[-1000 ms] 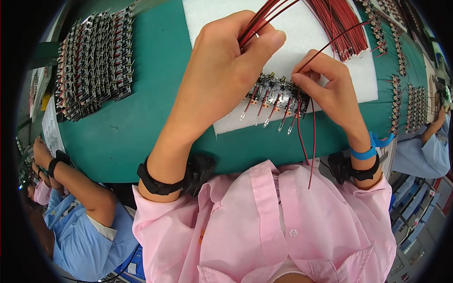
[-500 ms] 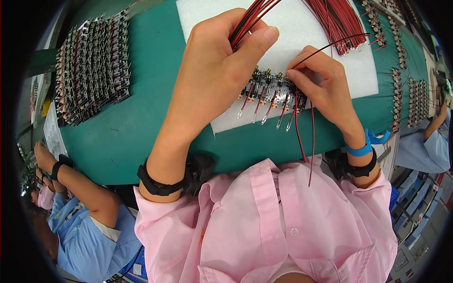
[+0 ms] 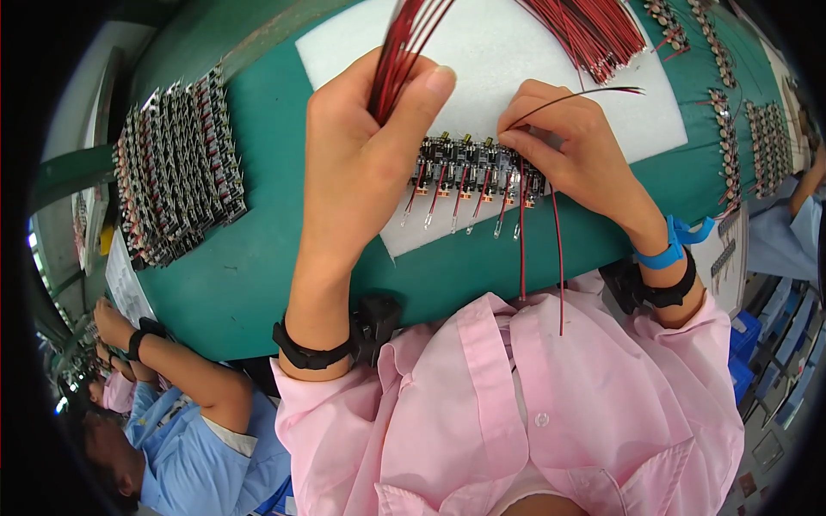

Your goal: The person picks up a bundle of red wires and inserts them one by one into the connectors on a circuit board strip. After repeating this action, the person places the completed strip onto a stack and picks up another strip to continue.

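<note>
My left hand (image 3: 361,146) is closed round a bundle of red and black wires (image 3: 403,64), held over the white foam sheet. Below the hands lies a row of joined small circuit boards (image 3: 460,163), with short red-black leads and clear LEDs (image 3: 453,225) along its near side. At the right part of that row, my right hand (image 3: 564,142) pinches a red-black wire (image 3: 572,96), whose stripped end points up to the right. Two long wires (image 3: 559,267) hang from the boards toward me. My right fingertips hide where the pinched wire meets the board.
The white foam sheet (image 3: 344,39) lies on the green table (image 3: 284,292). A pile of red wires (image 3: 594,39) rests on its far right. Stacked board panels (image 3: 181,172) stand at left, and more board strips (image 3: 727,142) at right. A person in blue (image 3: 198,447) sits at my left.
The whole view has shifted slightly. One hanging wire now falls straighter and further left. My left hand still holds the bundle, and my right still pinches a wire at the boards.
</note>
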Motion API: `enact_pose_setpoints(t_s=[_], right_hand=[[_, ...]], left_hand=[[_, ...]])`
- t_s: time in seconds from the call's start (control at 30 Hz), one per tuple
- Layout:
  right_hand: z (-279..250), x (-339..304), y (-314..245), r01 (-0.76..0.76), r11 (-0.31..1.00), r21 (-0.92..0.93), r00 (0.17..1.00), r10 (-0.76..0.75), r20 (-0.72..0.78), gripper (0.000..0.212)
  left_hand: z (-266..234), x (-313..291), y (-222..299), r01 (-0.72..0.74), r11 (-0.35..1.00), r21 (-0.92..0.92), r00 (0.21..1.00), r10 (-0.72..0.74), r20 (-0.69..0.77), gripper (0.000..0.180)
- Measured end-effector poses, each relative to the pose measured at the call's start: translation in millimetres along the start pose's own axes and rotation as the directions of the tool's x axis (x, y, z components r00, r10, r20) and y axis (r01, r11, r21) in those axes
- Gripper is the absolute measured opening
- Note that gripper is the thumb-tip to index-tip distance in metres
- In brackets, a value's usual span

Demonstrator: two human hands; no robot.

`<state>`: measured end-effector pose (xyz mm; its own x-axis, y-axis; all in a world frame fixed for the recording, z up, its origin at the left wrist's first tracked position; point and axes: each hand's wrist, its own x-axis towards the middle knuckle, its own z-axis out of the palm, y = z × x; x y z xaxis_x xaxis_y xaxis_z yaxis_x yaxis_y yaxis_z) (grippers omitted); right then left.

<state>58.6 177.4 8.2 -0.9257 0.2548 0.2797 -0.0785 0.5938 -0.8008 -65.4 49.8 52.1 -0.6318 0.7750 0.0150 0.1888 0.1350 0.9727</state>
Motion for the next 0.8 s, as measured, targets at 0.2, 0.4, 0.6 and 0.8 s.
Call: enact_pose_setpoints(t_s=[0.2, 0.4, 0.6, 0.8], right_hand=[[1.9, 0.4, 3.5, 0.081, 0.993, -0.085, 0.996, -0.083, -0.028, 0.004], [4.4, -2.5, 8.4, 0.076, 0.995, -0.057, 0.995, -0.080, -0.064, 0.004], [7.2, -3.9, 10.1, 0.102, 0.993, -0.062, 0.989, -0.107, -0.097, 0.005], [6.7, -4.3, 9.9, 0.087, 0.993, -0.086, 0.989, -0.096, -0.109, 0.006]], left_hand=[[-0.6, -0.4, 0.0, 0.017, 1.000, -0.024, 1.000, -0.017, -0.016, 0.019], [2.3, 0.7, -1.2, 0.068, 0.998, -0.010, 0.997, -0.069, -0.041, 0.020], [2.0, -0.8, -0.8, 0.118, 0.993, 0.009, 0.993, -0.117, -0.028, 0.022], [4.5, -0.1, -3.2, 0.121, 0.993, 0.010, 0.992, -0.121, -0.033, 0.024]])
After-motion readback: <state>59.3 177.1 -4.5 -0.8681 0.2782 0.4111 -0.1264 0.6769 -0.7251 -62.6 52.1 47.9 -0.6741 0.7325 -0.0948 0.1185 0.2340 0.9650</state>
